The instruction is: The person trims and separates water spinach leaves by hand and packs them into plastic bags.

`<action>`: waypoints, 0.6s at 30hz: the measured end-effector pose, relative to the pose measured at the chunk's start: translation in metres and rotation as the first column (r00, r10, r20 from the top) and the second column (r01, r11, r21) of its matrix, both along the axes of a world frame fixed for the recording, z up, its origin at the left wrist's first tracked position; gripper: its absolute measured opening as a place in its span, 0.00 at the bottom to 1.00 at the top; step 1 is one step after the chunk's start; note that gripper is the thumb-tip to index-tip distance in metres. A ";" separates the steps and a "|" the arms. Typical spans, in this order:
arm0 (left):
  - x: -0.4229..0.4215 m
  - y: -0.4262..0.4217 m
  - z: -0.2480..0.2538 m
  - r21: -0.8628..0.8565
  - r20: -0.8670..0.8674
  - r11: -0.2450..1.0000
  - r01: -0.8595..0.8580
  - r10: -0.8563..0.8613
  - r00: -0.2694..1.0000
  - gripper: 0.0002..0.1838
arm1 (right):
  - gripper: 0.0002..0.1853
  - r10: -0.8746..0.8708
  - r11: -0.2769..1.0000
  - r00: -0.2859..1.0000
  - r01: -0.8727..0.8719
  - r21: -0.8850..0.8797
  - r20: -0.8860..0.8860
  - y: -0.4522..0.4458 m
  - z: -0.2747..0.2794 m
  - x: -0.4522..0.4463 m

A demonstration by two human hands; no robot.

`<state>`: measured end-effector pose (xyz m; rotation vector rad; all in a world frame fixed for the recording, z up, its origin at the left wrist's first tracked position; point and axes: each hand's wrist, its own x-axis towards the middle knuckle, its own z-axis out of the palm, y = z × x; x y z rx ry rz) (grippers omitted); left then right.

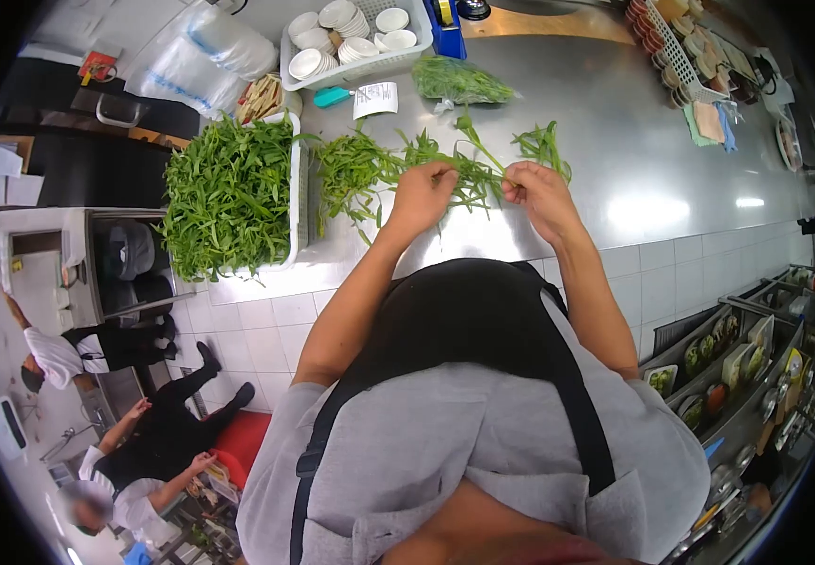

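My right hand (pixel 541 198) is closed in a pinch on a leafy green stem (pixel 485 146), which slants up and left from the fingertips over the steel counter. My left hand (pixel 423 196) has its fingers curled together above loose cut greens (pixel 464 179); whatever it may hold is hidden. More cut greens (pixel 356 168) are spread to the left of it. A white plastic basket (pixel 298 193), heaped with long-leaved greens (pixel 229 193), stands at the left end of the counter. Beyond my right hand lies a small bunch of stems (pixel 544 146).
A bag of greens (pixel 459 80), a paper label (pixel 375 100) and a teal-handled tool (pixel 333 97) lie farther back. Behind them is a crate (pixel 360 73) of small white dishes. Two people (pixel 158 433) are at the lower left; a rack of food containers (pixel 737 363) stands at right.
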<state>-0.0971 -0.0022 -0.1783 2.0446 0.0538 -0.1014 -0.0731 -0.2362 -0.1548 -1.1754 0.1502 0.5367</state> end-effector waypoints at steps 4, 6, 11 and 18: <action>-0.011 -0.010 0.017 -0.174 -0.059 0.979 -0.105 0.096 0.994 0.16 | 0.05 0.004 1.000 0.990 -0.002 -0.014 0.143 0.013 -0.002 -0.006; -0.023 -0.012 0.032 -0.254 -0.072 0.937 -0.238 0.227 0.971 0.15 | 0.04 0.009 0.999 0.972 0.000 -0.042 0.234 0.016 0.007 -0.010; -0.042 0.002 0.071 -0.492 -0.236 0.818 -0.299 0.205 0.950 0.15 | 0.04 0.049 0.995 0.930 -0.013 -0.100 0.365 0.024 0.019 -0.010; -0.045 -0.006 0.061 -0.379 -0.158 0.888 -0.260 0.215 0.964 0.11 | 0.12 0.176 0.975 0.928 -0.118 -0.188 0.329 0.037 0.002 -0.017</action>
